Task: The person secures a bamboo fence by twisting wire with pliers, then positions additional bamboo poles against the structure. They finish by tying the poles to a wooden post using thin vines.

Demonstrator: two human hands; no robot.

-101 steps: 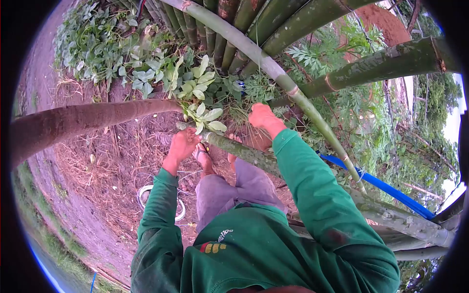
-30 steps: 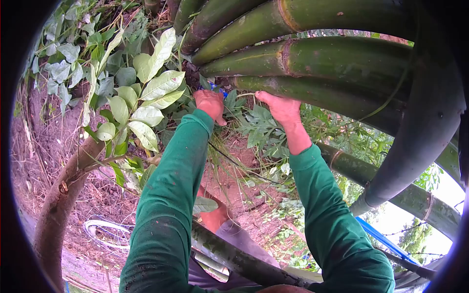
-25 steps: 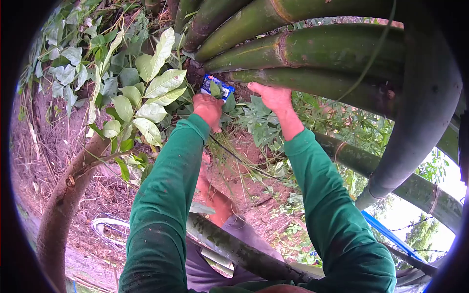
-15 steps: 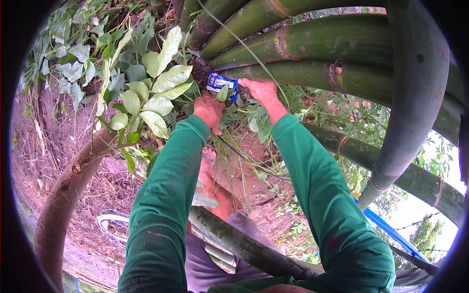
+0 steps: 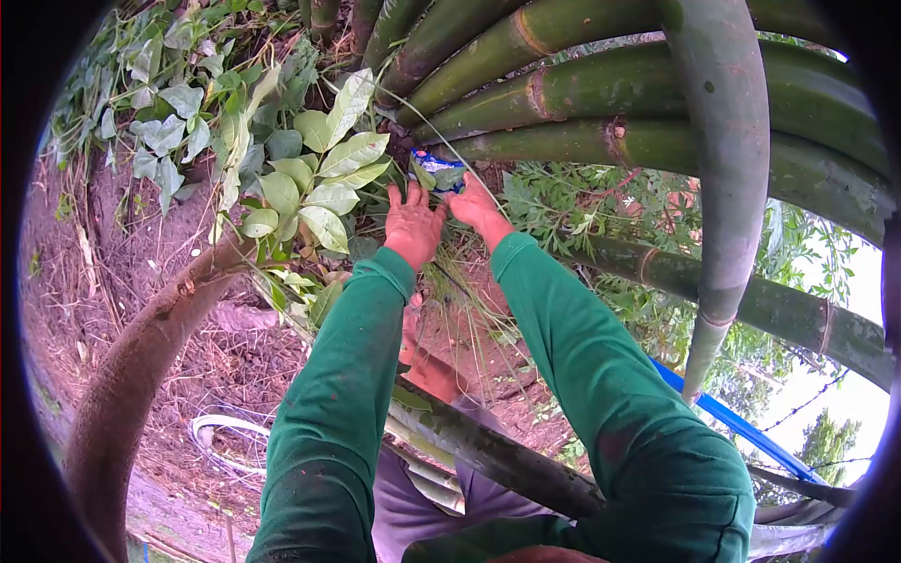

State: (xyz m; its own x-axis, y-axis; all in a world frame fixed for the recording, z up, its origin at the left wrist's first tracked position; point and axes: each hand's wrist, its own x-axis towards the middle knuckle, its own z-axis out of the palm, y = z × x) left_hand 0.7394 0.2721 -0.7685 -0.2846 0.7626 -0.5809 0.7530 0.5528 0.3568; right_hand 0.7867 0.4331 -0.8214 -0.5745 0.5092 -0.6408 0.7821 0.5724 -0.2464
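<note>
A blue and white plastic packet (image 5: 441,169) lies at the foot of the bamboo stems (image 5: 563,141), partly covered by green leaves. My left hand (image 5: 414,225) is just below it, back upward, fingers spread toward the packet and stems. Close beside it on the right, my right hand (image 5: 477,208) reaches the packet's lower right edge. Its fingertips are partly hidden there among leaves, so I cannot tell whether they grip the packet. Large pale green leaves (image 5: 352,155) stand left of my hands, and thin grass stalks hang below them.
Thick bamboo culms (image 5: 718,141) arch over the right side, and one cut-looking pole (image 5: 507,460) crosses in front of my legs. A brown trunk (image 5: 141,375) leans at left. White coiled wire or tubing (image 5: 221,436) lies on the ground. Blue strip (image 5: 741,427) and barbed wire are at right.
My right hand has moved down and left, closer to my left hand. The left fingers have spread out, and leaves cover more of the packet. The view has shifted slightly.
</note>
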